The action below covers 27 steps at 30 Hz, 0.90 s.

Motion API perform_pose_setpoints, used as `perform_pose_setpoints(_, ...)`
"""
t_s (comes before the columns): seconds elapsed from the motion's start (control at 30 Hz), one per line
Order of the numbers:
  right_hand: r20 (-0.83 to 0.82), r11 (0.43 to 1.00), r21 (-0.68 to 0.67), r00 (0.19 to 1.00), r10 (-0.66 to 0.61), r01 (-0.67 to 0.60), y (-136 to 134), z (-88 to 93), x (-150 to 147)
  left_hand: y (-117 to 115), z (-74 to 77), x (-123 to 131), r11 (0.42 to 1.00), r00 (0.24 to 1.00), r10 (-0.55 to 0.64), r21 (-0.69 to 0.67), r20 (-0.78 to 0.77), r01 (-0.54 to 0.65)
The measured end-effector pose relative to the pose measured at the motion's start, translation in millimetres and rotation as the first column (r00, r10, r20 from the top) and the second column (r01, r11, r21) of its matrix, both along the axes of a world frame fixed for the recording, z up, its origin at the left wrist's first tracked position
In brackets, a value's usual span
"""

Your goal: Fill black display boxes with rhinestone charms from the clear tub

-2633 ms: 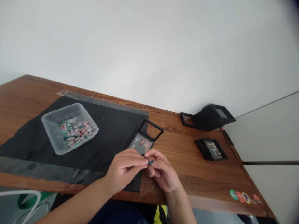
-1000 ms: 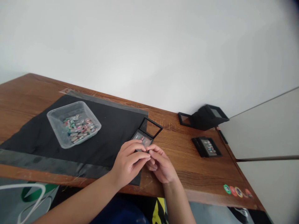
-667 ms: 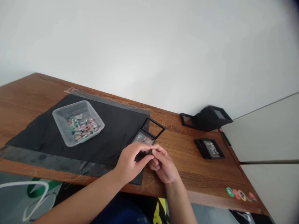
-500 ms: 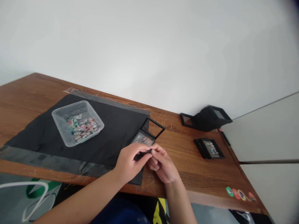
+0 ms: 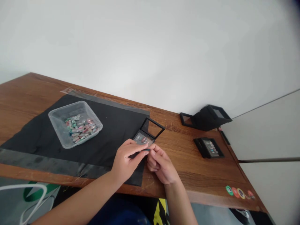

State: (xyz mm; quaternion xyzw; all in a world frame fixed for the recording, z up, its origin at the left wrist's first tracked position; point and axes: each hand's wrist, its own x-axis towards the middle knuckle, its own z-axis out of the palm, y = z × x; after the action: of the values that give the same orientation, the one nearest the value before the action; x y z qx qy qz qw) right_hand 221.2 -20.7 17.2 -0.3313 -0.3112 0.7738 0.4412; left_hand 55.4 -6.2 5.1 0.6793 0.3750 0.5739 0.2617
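Observation:
My left hand (image 5: 126,161) is closed, pinching a small dark piece (image 5: 147,150) between thumb and forefinger. At the right end of that piece, the thumb and forefinger of my right hand (image 5: 161,164) are pressed together, the other fingers curled in. Fingers hide much of the piece, so its kind is unclear. Just beyond the hands, a shallow black case (image 5: 156,136) stands with its framed clear lid raised. Inside it lie a few false nails (image 5: 143,139), partly covered by my left hand.
A clear plastic tub (image 5: 56,117) on the black mat (image 5: 112,125) holds many false nails (image 5: 82,128). To the right are a stack of black cases (image 5: 206,118), a case with nails under its window (image 5: 211,147) and round stickers (image 5: 235,192) by the table edge.
Both hands have shifted slightly left, and my left fingers have opened a little around the small dark piece, showing more of it. The open case stays in place.

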Motion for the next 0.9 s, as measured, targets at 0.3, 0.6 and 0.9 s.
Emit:
perform_pose_setpoints(0.3, -0.069, 0.992, 0.124, 0.998, -0.014, 0.023, -2.7, -0.1, 1.8, -2.0, 1.9, -2.0, 0.992, 0.998, 0.055, -0.115, 0.028, -0.051)
perform_pose_setpoints(0.6, -0.083, 0.955, 0.244, 0.984, -0.155, 0.171, -4.9, -3.3, -3.8, -2.6, 5.3, -4.8, 0.997, 0.988, -0.078, 0.037, 0.133, 0.074)
perform_pose_setpoints(0.9, 0.016, 0.977, 0.21, 0.999, -0.028, 0.024, -9.7, -2.5, -3.4, -2.4, 9.3, -6.9, 0.983, 0.974, -0.182, 0.033, 0.134, 0.18)
